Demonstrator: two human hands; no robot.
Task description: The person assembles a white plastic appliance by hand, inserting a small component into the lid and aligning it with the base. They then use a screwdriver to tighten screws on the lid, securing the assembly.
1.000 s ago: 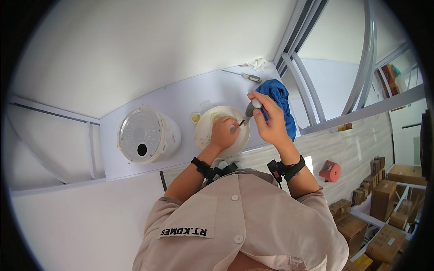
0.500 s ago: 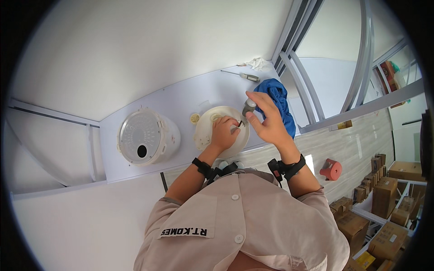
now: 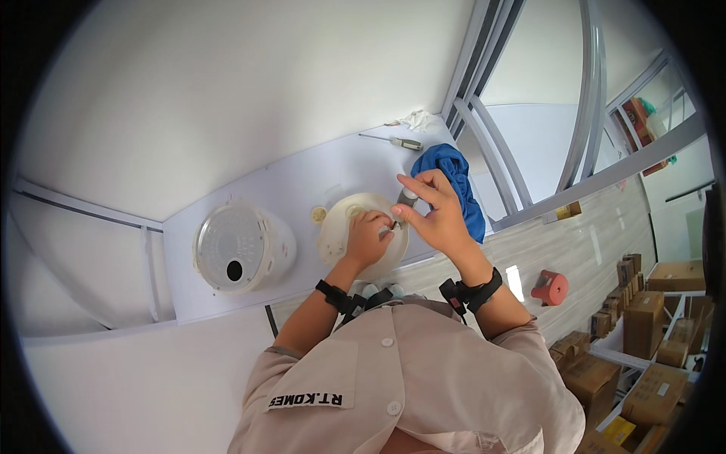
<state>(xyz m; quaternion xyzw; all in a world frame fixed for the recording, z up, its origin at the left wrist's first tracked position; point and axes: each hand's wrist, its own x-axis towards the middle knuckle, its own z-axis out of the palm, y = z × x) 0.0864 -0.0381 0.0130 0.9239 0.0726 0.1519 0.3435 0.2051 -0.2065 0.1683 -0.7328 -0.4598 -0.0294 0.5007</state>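
A shallow cream-white round plate-like part (image 3: 393, 261) lies on the white table in front of me. My left hand (image 3: 369, 239) bends over its middle, the fingers drawn together around something small and dark that I cannot make out. At the plate's right side my right hand (image 3: 440, 216) has its thumb and fingers on a short grey handle (image 3: 408, 198) with a paler end, held steeply over the plate; it looks like a screwdriver seen end-on. Its lower end sits close to my left fingertips. A small yellowish round piece (image 3: 318, 215) lies left of the plate.
A white bucket (image 3: 280, 246) with a translucent lid and a dark round hole stands at left. A blue cloth (image 3: 463, 193) lies at right. Farther back are another screwdriver (image 3: 407, 143) and crumpled white tissue (image 3: 417, 120). A red stool (image 3: 550, 287) and cardboard boxes (image 3: 644, 321) are beyond.
The fingers of my right hand have bent and closed in around the grey handle. My left hand keeps its place over the plate. The whole view has shifted slightly.
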